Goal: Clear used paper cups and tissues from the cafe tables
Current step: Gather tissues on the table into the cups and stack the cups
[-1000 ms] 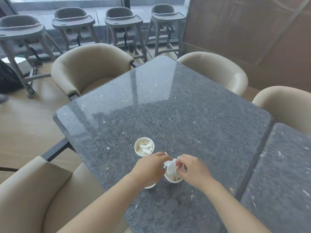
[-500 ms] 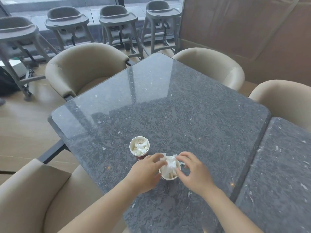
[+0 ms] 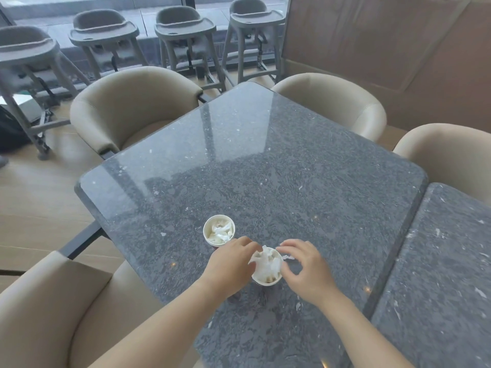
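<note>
Head view: I see both cups on the table [image 3: 265, 160], toward its near edge, left of middle. Near cup [image 3: 267, 281] stands upright, stuffed with crumpled tissue [image 3: 265, 262] that pokes above the rim. Left hand [image 3: 229, 265] curls its fingers round that cup's left side, fingertips at the tissue. Right hand [image 3: 305, 272] sits over the cup's right rim, fingers spread and loosely bent, gripping nothing I can make out. A tissue scrap [image 3: 288, 257] sticks out under its fingertips; I can't tell if they touch it. Far cup [image 3: 205, 231] stands just beside the left hand, toward the left corner, apart from the near cup, white wads inside. Second table [image 3: 438, 274] butts the right edge. Beige chairs [image 3: 127, 107] ring the table. High chairs [image 3: 183, 30] line the window.
</note>
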Demonstrator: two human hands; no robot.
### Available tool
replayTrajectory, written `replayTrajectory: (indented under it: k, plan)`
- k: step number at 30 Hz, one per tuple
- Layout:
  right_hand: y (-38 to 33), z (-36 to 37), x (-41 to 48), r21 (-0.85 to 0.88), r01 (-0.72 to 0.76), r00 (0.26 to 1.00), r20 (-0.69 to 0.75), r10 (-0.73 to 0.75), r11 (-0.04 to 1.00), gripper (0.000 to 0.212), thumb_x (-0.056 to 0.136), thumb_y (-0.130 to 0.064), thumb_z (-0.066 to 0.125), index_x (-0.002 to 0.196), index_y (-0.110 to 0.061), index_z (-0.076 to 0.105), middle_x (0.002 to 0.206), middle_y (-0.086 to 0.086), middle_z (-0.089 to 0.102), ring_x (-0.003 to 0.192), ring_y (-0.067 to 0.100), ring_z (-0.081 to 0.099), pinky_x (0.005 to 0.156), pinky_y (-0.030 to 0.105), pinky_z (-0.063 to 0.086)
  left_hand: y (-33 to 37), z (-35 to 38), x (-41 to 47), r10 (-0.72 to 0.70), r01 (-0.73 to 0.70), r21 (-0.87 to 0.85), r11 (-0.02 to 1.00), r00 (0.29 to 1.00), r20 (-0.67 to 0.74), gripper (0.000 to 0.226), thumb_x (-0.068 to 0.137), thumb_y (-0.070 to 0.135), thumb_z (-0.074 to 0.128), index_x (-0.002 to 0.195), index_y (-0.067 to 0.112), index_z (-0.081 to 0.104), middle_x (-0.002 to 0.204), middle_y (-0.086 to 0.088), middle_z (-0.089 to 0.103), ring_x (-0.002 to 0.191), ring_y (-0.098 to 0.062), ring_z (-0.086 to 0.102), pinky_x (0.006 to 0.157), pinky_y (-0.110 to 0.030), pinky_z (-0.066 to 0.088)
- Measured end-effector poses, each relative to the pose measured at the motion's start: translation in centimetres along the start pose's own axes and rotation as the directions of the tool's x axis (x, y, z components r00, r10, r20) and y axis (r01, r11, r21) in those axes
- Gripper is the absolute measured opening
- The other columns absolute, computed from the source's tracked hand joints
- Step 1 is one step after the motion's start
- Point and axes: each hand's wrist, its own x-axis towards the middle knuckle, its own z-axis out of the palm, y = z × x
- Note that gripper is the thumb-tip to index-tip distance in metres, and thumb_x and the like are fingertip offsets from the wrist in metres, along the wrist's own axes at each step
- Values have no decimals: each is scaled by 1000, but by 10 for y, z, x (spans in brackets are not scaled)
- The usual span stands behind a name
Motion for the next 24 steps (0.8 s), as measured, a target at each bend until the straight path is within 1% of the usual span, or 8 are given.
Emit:
replayTrajectory:
  k: [2,6,10,13,16,18,21,24]
  plan:
    - [9,-6,3,3,-48,997,-58,48,999,26,76,-12,66,98,-26,67,101,-19,56,94,2,51,80,6,34,0,-3,2,-3,3,-3,1000,1000,-19,28,93,28,45,121,30,50,119,10,53,108,-13,51,68,-27,40]
    - [32,-13,10,-29,-131,990,-60,129,991,25,80,-8,62,99,-24,67,101,-16,56,97,6,51,80,19,40,1,-7,10,8,-8,-4,1000,999,-43,25,94,29,45,116,30,56,115,10,56,106,-13,54,71,-28,44]
    - [51,-2,16,-118,-159,983,78,168,980,20,82,-15,63,99,-27,66,98,-19,54,94,8,52,74,23,43,3,-12,19,5,-6,-27,1000,999,-52,21,94,28,47,110,29,60,110,9,60,102,-14,56,73,-31,48]
    - [57,13,22,-147,-187,953,212,216,971,20,84,-19,61,101,-28,64,105,-16,55,96,10,53,76,26,45,2,-12,22,-4,3,-38,999,999,-41,19,93,27,48,106,29,61,108,9,61,100,-15,57,74,-34,49]
    - [61,28,26,-196,-216,925,271,264,957,22,84,-23,62,106,-28,63,110,-15,54,99,10,52,76,24,44,0,-9,20,-36,33,-76,997,999,-39,18,91,27,50,104,29,62,106,10,61,95,-13,59,73,-33,50]
    - [65,36,26,-245,-212,913,294,281,946,24,84,-23,62,108,-25,62,112,-10,53,103,13,50,81,27,45,-2,-7,18,-53,49,-116,992,998,-34,18,90,27,50,104,28,63,105,11,62,93,-11,60,73,-32,51]
    - [67,41,25,-265,-238,906,287,312,934,17,85,-16,58,100,-21,65,104,-3,53,99,17,52,82,29,46,-5,-5,14,-7,5,-120,993,1000,-16,21,94,29,45,109,29,59,108,11,62,92,-11,60,71,-34,51]
    - [68,37,24,-238,-259,904,281,322,936,17,85,-10,53,84,-20,67,87,-4,54,86,17,57,70,23,42,-6,-5,13,50,-48,-81,996,998,30,32,93,46,42,119,31,54,114,11,59,100,-11,58,75,-35,51]
